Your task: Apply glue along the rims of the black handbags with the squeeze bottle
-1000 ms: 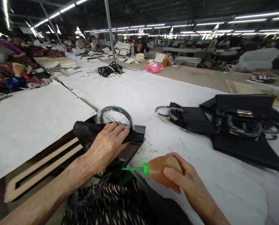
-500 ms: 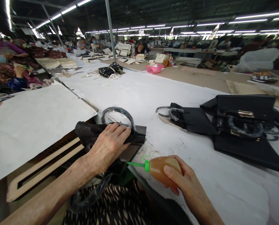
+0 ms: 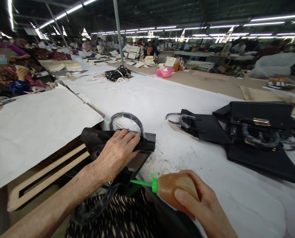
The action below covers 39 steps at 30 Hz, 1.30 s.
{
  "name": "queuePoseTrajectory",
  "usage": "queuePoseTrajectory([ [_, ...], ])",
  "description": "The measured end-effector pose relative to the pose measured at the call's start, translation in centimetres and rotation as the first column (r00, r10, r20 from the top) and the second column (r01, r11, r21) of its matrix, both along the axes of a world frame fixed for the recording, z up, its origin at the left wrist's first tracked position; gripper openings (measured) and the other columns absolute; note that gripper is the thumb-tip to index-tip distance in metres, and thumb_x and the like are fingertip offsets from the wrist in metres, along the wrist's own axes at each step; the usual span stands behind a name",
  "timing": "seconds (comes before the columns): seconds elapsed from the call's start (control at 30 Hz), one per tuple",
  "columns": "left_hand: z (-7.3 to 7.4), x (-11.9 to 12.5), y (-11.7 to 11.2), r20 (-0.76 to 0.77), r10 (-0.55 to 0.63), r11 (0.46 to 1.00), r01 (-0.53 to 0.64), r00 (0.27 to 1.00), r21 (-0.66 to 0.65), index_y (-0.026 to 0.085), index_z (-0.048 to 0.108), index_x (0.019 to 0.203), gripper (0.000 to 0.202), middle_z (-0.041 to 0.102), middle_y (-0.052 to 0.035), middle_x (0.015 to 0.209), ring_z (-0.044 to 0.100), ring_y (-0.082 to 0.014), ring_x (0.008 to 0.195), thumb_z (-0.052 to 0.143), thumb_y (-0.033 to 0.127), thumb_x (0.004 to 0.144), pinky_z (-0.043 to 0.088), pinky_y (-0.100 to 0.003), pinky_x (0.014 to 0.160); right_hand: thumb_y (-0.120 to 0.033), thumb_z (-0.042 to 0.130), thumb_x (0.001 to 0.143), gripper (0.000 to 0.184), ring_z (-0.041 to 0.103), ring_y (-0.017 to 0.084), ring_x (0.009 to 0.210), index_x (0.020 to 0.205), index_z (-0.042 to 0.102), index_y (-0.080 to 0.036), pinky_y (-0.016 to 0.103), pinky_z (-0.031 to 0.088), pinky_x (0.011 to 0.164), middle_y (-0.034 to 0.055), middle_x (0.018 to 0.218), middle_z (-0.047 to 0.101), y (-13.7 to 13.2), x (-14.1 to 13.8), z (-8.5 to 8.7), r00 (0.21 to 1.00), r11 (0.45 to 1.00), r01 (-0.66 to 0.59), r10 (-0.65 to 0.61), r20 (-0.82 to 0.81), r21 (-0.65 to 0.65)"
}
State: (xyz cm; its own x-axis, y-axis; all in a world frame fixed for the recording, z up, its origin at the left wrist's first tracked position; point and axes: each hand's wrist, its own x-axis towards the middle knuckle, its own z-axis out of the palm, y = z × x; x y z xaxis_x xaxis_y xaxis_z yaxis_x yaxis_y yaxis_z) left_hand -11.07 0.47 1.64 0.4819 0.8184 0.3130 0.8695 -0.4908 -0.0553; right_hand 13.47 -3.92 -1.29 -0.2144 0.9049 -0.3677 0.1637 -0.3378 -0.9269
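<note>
My left hand (image 3: 120,148) is closed over the edge of a black handbag (image 3: 94,140) at the table's near edge, its fingers on the dark fabric. One plastic-wrapped handle (image 3: 127,116) stands up behind the fingers; another wrapped handle (image 3: 98,206) hangs below, over my patterned clothing. In my right hand (image 3: 197,195) is a squeeze bottle (image 3: 173,190) of amber liquid, lying nearly level. Its green nozzle (image 3: 141,182) points left, with the tip at the bag's lower edge. Whether any liquid comes out, I cannot tell.
Black bags (image 3: 259,132) with wrapped handles lie to the right on the white-covered table (image 3: 162,99). A slotted wooden frame (image 3: 48,180) juts out at the lower left. Further back are a pink basin (image 3: 163,72) and a dark studded bundle (image 3: 117,73). A co-worker (image 3: 8,69) sits far left.
My right hand has moved the bottle slightly downward, and the nozzle tip sits a little lower and further left at the bag. My left hand keeps its hold on the bag.
</note>
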Motion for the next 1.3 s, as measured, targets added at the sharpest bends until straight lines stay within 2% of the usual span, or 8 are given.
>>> queuePoseTrajectory([
  [0.27, 0.7, 0.2, -0.1, -0.016, 0.024, 0.999, -0.025, 1.000, -0.041, 0.012, 0.056, 0.106, 0.025, 0.062, -0.0108, 0.099, 0.053, -0.0245, 0.092, 0.058, 0.019, 0.083, 0.048, -0.040, 0.082, -0.048, 0.066, 0.066, 0.038, 0.057, 0.023, 0.067, 0.094, 0.054, -0.024, 0.029, 0.043, 0.062, -0.0012, 0.071, 0.062, 0.2, 0.2, 1.2, 0.964, 0.988, -0.014, -0.027, 0.265, 0.152],
  [0.53, 0.7, 0.1, -0.1, -0.016, 0.025, 0.999, -0.026, 1.000, -0.022, 0.010, 0.056, 0.106, 0.027, 0.062, -0.0102, 0.100, 0.052, -0.0248, 0.090, 0.060, 0.018, 0.081, 0.048, -0.039, 0.080, -0.059, 0.063, 0.068, 0.051, 0.057, 0.027, 0.075, 0.105, 0.052, -0.026, 0.035, 0.043, 0.068, 0.0014, 0.083, 0.064, 2.4, 0.8, -0.3, 0.874, 0.977, -0.066, -0.041, 0.485, 0.201],
  [0.67, 0.3, -0.1, 0.1, 0.009, 0.019, 1.000, -0.019, 1.000, -0.003, 0.012, 0.054, 0.107, 0.026, 0.061, -0.0090, 0.099, 0.052, -0.0240, 0.091, 0.059, 0.019, 0.082, 0.047, -0.039, 0.081, -0.059, 0.063, 0.067, 0.053, 0.057, 0.030, 0.080, 0.108, 0.053, -0.025, 0.038, 0.042, 0.071, 0.0036, 0.087, 0.064, 3.5, 0.6, -0.6, 0.804, 0.965, -0.074, -0.092, 0.588, 0.252],
  [0.83, 0.6, -0.3, 0.5, 0.006, 0.020, 1.000, -0.020, 1.000, 0.005, 0.013, 0.055, 0.102, 0.020, 0.061, -0.0090, 0.099, 0.052, -0.0239, 0.091, 0.058, 0.020, 0.083, 0.047, -0.039, 0.081, -0.056, 0.063, 0.073, 0.055, 0.058, 0.032, 0.088, 0.114, 0.050, -0.021, 0.040, 0.043, 0.076, 0.0093, 0.101, 0.064, 4.5, 0.6, -1.7, 0.771, 0.916, -0.163, -0.113, 0.627, 0.366],
  [0.97, 1.6, -0.3, 1.0, -0.001, 0.044, 0.998, -0.045, 0.999, -0.047, 0.013, 0.056, 0.097, 0.015, 0.062, -0.0082, 0.095, 0.052, -0.0233, 0.089, 0.058, 0.020, 0.084, 0.048, -0.038, 0.080, -0.050, 0.060, 0.081, 0.047, 0.060, 0.028, 0.085, 0.115, 0.047, -0.021, 0.036, 0.046, 0.073, 0.0083, 0.103, 0.063, 4.8, 0.8, -2.9, 0.743, 0.795, -0.319, -0.128, 0.656, 0.517],
  [1.1, 2.2, -0.5, 1.5, 0.023, 0.076, 0.986, -0.072, 0.997, -0.147, 0.013, 0.057, 0.097, 0.014, 0.061, -0.0081, 0.093, 0.051, -0.0236, 0.090, 0.055, 0.021, 0.085, 0.046, -0.039, 0.082, -0.038, 0.055, 0.087, 0.033, 0.062, 0.023, 0.084, 0.114, 0.045, -0.022, 0.032, 0.049, 0.070, 0.0059, 0.101, 0.062, 4.8, 1.1, -3.8, 0.756, 0.545, -0.442, -0.202, 0.623, 0.713],
  [1.17, 2.3, -0.7, 1.7, 0.045, 0.092, 0.981, -0.083, 0.995, -0.174, 0.013, 0.057, 0.096, 0.013, 0.061, -0.0080, 0.093, 0.050, -0.0235, 0.090, 0.055, 0.021, 0.086, 0.045, -0.038, 0.081, -0.035, 0.052, 0.089, 0.030, 0.062, 0.023, 0.085, 0.114, 0.045, -0.021, 0.031, 0.051, 0.069, 0.0069, 0.101, 0.061, 4.7, 1.2, -3.9, 0.753, 0.458, -0.472, -0.234, 0.614, 0.753],
  [1.3, 2.3, -1.0, 2.0, 0.081, 0.106, 0.978, -0.089, 0.991, -0.190, 0.014, 0.057, 0.097, 0.013, 0.061, -0.0073, 0.094, 0.050, -0.0231, 0.091, 0.054, 0.022, 0.087, 0.045, -0.037, 0.082, -0.038, 0.051, 0.089, 0.031, 0.064, 0.023, 0.084, 0.114, 0.045, -0.019, 0.030, 0.053, 0.067, 0.0092, 0.100, 0.062, 4.5, 1.2, -3.5, 0.740, 0.404, -0.479, -0.292, 0.606, 0.780],
])
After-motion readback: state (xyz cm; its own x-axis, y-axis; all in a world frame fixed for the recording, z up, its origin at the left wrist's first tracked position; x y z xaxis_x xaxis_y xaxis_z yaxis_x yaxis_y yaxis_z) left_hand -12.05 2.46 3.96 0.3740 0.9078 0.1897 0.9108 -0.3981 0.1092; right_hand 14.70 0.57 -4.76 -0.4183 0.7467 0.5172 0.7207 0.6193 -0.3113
